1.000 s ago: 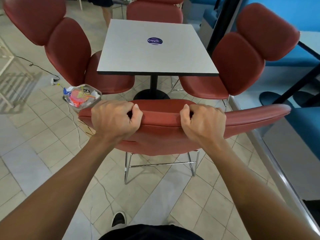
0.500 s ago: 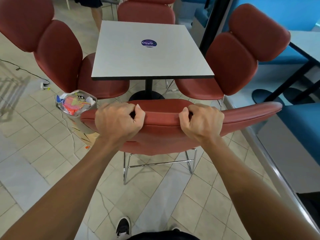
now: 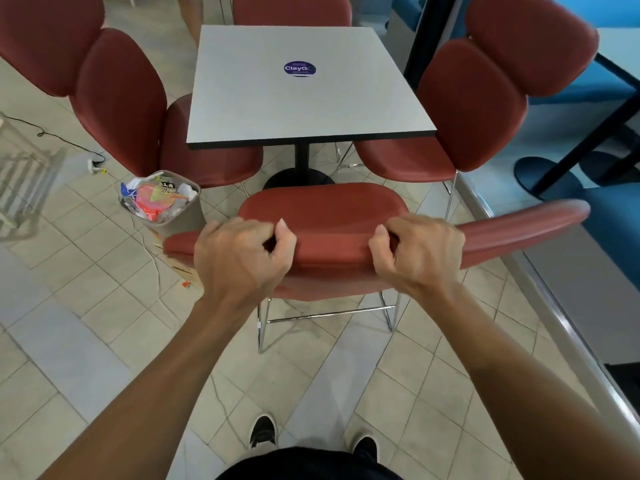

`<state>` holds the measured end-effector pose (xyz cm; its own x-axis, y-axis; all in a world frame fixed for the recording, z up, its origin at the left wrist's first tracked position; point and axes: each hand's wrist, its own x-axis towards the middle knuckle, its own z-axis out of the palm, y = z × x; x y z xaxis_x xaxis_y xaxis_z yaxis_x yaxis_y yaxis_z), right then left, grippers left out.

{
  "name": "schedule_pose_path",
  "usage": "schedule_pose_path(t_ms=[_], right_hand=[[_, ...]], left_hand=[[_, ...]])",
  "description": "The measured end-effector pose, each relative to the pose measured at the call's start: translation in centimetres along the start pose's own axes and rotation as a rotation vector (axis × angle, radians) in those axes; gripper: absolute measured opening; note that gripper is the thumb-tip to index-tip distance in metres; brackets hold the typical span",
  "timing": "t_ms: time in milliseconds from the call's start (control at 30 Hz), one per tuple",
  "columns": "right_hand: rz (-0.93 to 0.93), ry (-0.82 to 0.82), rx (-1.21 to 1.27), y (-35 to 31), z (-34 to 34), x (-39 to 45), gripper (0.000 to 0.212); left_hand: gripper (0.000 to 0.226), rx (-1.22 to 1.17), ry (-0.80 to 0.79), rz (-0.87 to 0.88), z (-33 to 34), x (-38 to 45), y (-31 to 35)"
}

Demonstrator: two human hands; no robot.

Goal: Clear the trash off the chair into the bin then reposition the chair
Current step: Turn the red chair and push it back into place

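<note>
Red chair (image 3: 325, 209) at frame centre, seen from behind and above. Padded, reddish-brown upholstery, smooth with a slight sheen; seat pan rounded and bare. The top edge of its backrest runs as a long curved band from centre left to the right side, where it blurs. Chrome wire legs and a crossbar show beneath the seat. The seat's front edge sits just short of the table's black pedestal base.

Left hand (image 3: 239, 258) grips the backrest top edge left of centre, fingers curled over the far side, thumb up on the near side. Right hand (image 3: 420, 252) grips the same edge right of centre, in the same curled hold. Both forearms reach in from the bottom corners.

Bin (image 3: 162, 202) at left centre, just beside the chair's left backrest end: grey, square-mouthed, filled with crumpled wrappers in orange, white and clear plastic.

Table (image 3: 304, 98) above centre: square pale grey top, dark edge, round purple sticker. Three more red chairs surround it at upper left, top and upper right.

Floor: beige tiles laid diagonally, with paler grey bands. A black cable trails at left. Small scraps lie on the tiles below the bin. Blue seating fills the right edge. Two dark shoes show at bottom centre.
</note>
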<state>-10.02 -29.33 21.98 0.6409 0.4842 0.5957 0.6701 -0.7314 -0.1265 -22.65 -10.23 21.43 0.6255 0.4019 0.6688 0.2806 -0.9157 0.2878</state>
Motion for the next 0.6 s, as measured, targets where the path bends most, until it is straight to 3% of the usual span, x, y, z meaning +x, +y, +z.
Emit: schedule_pose_path(t_ms=[133, 333, 600], right_hand=[[0.016, -0.066, -0.004, 0.2, 0.6, 3.0, 0.041], [0.000, -0.020, 0.018, 1.6, 1.0, 3.1, 0.036], [0.151, -0.124, -0.010, 0.8, -0.2, 2.9, 0.031]], left_hand=[[0.046, 0.002, -0.029, -0.110, 0.9, 2.7, 0.1], [0.046, -0.017, -0.064, -0.047, 0.7, 2.8, 1.4], [0.044, -0.092, -0.325, 0.008, -1.3, 3.8, 1.7]])
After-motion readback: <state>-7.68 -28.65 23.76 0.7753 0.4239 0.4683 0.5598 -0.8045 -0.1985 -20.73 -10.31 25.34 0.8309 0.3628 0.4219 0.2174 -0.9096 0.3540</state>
